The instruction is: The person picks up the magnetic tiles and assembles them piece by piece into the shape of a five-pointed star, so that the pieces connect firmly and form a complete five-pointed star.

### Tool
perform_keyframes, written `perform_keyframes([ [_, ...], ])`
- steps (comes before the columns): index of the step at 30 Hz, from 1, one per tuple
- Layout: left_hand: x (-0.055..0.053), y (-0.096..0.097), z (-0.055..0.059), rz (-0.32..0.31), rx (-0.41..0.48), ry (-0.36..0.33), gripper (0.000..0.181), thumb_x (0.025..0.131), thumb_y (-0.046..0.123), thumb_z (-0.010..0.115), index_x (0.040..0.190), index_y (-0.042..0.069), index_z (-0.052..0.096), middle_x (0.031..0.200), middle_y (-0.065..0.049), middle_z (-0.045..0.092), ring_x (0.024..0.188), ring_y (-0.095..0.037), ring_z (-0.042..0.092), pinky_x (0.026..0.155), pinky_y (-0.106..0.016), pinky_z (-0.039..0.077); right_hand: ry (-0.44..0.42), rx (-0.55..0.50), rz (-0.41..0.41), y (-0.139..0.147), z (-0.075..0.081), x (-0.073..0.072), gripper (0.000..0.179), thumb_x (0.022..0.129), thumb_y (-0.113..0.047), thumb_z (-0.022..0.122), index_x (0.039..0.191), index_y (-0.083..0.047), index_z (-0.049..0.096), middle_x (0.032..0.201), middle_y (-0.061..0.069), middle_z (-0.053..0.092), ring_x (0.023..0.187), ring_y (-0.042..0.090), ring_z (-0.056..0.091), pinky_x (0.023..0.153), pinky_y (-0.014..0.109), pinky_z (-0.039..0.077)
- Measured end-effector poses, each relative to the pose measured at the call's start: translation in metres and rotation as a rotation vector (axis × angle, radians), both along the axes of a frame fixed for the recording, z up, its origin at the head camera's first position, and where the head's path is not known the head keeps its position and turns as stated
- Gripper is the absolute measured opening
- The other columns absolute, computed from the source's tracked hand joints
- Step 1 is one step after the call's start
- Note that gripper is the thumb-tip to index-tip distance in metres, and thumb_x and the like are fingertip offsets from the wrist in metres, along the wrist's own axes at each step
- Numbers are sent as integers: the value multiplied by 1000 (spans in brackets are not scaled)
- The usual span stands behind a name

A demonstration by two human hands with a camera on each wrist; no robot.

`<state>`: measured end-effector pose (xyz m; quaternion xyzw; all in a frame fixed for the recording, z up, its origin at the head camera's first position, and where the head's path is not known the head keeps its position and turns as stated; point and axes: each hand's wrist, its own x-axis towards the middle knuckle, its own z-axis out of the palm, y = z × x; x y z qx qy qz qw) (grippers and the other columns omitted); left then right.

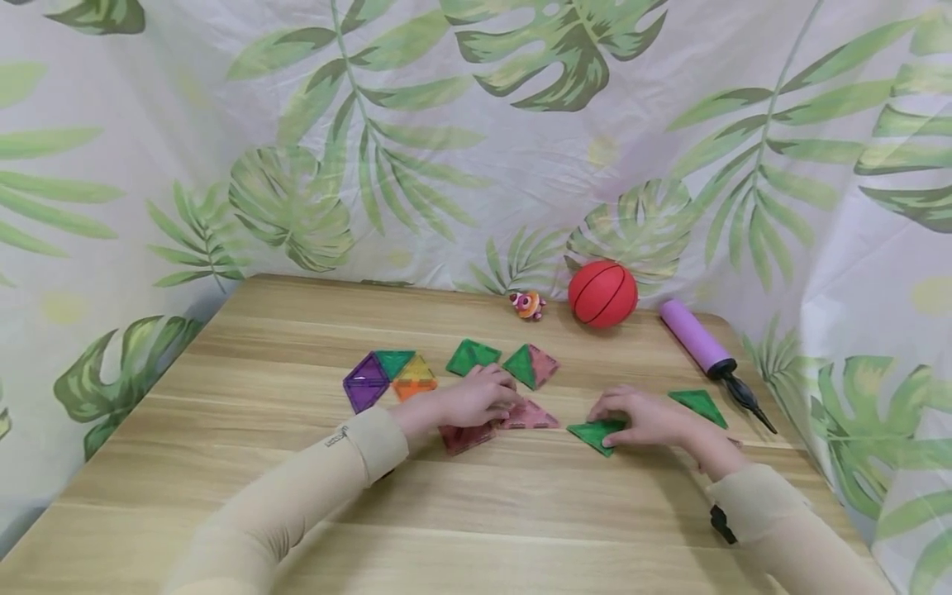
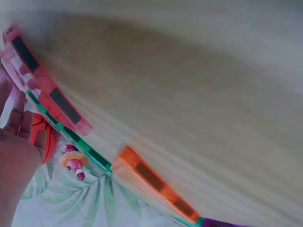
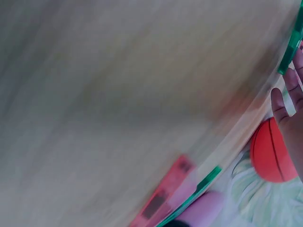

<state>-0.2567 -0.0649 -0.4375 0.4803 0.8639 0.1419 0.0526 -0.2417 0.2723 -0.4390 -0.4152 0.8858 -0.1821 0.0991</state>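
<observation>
Over the middle of the table, my left hand [image 1: 482, 398] rests its fingertips on a translucent pink triangular magnetic tile [image 1: 534, 415]. A red magnetic tile [image 1: 468, 440] lies against that one, partly covered by the same hand. To the right, my right hand [image 1: 645, 417] pinches a green triangular magnetic tile [image 1: 586, 433] between thumb and fingers, low over the wood. In the right wrist view this green tile [image 3: 290, 51] appears at the upper right edge, by the fingertips. The left wrist view has the red tile [image 2: 52, 85] edge-on before the left fingers.
Beyond the left hand lie a green tile pair [image 1: 473, 355] and a green-and-pink pair [image 1: 531, 365]. Purple [image 1: 366, 382], teal, yellow and orange tiles join at left. Another green tile [image 1: 699, 406], a purple hand pump [image 1: 695, 337], red ball [image 1: 603, 293] and small figurine [image 1: 527, 305] stand around.
</observation>
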Motion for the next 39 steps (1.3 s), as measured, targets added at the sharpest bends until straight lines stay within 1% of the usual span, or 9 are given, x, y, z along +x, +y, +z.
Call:
perform_keyframes([
  [4, -7, 6, -2, 14, -18, 4, 37, 90, 26, 65, 126, 22, 62, 118, -2, 55, 110, -20, 42, 87, -37, 35, -17, 8, -24, -13, 2, 3, 37, 79, -38, 75, 109, -20, 64, 105, -9, 59, 96, 10, 52, 85, 35, 45],
  [8, -9, 10, -1, 31, -48, -21, 37, 90, 30, 64, 126, 25, 62, 118, -1, 54, 109, -19, 41, 86, -35, 33, 28, -7, -44, -21, -2, 6, 43, 77, -43, 76, 109, -17, 62, 101, -8, 59, 93, 11, 50, 83, 34, 44],
  [12, -10, 12, -2, 63, -58, -13, 37, 90, 32, 64, 127, 26, 61, 120, -1, 54, 111, -19, 41, 86, -35, 34, 67, -30, -66, -28, -6, 8, 47, 75, -46, 76, 108, -16, 60, 97, -7, 58, 91, 10, 48, 80, 34, 42],
  [16, -9, 12, -2, 80, -68, -10, 38, 90, 35, 63, 127, 26, 61, 121, -1, 54, 111, -19, 41, 86, -35, 34, 71, -50, -69, -31, -7, 10, 45, 76, -46, 75, 107, -16, 60, 98, -7, 58, 91, 10, 49, 81, 34, 43],
  [20, -10, 11, -3, 83, -62, -13, 40, 88, 37, 65, 126, 24, 62, 121, -2, 55, 112, -20, 41, 88, -36, 34, 82, -98, -18, -26, -6, 13, 40, 76, -39, 78, 103, -15, 62, 101, -6, 58, 94, 10, 52, 83, 34, 45],
  [23, -12, 9, -2, 83, -53, -29, 42, 86, 37, 67, 126, 23, 62, 121, -2, 55, 112, -20, 41, 90, -38, 34, 136, -127, 52, -21, -9, 16, 37, 76, -36, 78, 104, -16, 63, 103, -5, 58, 96, 10, 53, 84, 35, 45],
  [26, -14, 8, -3, 79, -49, -44, 44, 85, 38, 69, 126, 24, 62, 120, -2, 54, 111, -20, 41, 90, -39, 33, 184, -135, 97, -21, -12, 20, 36, 78, -35, 77, 107, -18, 63, 108, -5, 57, 101, 11, 52, 87, 37, 45],
  [32, -17, 7, -3, 75, -55, -51, 46, 84, 41, 69, 127, 26, 62, 119, -1, 54, 108, -18, 41, 89, -38, 34, 239, -156, 118, -32, -16, 25, 32, 80, -32, 76, 109, -23, 66, 114, -1, 58, 109, 16, 48, 93, 44, 39],
  [39, -18, 9, -3, 80, -57, -59, 46, 83, 39, 70, 127, 27, 61, 115, 1, 54, 106, -17, 40, 88, -36, 33, 267, -179, 168, -44, -15, 21, 29, 80, -26, 76, 109, -25, 71, 111, -3, 60, 105, 13, 48, 90, 38, 39],
])
